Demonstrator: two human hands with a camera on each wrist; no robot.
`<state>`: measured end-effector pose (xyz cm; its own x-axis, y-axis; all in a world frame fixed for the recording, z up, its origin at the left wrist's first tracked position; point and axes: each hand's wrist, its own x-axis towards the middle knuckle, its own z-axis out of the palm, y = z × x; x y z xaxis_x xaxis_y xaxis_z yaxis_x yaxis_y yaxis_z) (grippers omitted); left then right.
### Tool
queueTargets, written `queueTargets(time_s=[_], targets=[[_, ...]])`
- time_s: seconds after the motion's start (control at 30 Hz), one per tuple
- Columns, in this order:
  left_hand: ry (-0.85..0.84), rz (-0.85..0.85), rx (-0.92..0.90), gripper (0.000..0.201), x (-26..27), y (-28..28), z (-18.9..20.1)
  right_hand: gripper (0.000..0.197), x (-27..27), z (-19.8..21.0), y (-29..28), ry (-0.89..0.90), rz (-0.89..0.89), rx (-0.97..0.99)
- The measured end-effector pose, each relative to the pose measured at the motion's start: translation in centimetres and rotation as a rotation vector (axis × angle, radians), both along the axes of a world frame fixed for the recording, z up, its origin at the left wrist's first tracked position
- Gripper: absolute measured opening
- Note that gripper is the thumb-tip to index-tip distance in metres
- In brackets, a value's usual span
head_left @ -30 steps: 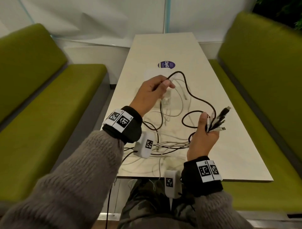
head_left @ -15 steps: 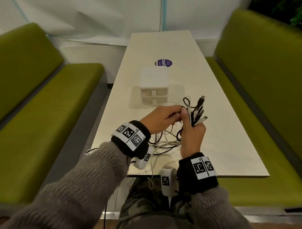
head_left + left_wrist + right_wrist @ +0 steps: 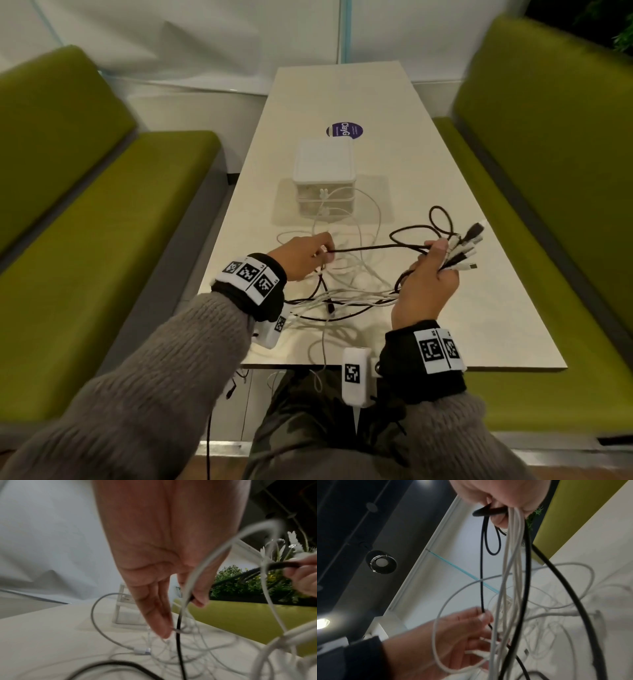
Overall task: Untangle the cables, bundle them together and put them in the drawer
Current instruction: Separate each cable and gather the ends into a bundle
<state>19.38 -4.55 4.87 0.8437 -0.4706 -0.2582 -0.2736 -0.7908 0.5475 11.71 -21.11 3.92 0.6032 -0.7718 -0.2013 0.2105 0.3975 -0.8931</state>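
Observation:
My right hand grips a bundle of black and white cable ends above the table's right side, plugs fanning out to the right. A black cable runs taut from that bundle to my left hand, which pinches it between thumb and finger. In the right wrist view the gripped cables hang down from the fist. Loose white and black cables lie tangled on the table between my hands. The small white drawer box stands beyond them, its drawers closed.
The pale table runs away from me, with a purple round sticker behind the box. Green benches flank both sides. Some cable ends hang over the near table edge.
My hands were together at the bundle half a second ago. The left hand has since slid away to the left along the black cable, drawing it straight, while the right hand moved right.

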Motion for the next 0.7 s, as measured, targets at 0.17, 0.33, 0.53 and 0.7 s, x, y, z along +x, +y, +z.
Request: queueTargets(time_s=[0.17, 0.33, 0.53, 0.7], targets=[[-0.094, 0.080, -0.029, 0.020, 1.8, 1.1, 0.3, 0.024, -0.3, 0.9, -0.9, -0.068, -0.048, 0.028], [-0.419, 0.071, -0.235, 0.025, 1.8, -0.8, 2.5, 0.028, 0.0, 0.3, 0.4, -0.073, 0.013, -0.034], [-0.487, 0.118, -0.583, 0.024, -0.3, -3.2, 5.2, 0.038, -0.2, 0.8, 0.9, -0.057, 0.117, -0.114], [-0.687, -0.143, -0.441, 0.033, -1.2, -4.4, 4.6, 0.023, -0.2, 1.6, 1.2, -0.101, 0.215, -0.130]])
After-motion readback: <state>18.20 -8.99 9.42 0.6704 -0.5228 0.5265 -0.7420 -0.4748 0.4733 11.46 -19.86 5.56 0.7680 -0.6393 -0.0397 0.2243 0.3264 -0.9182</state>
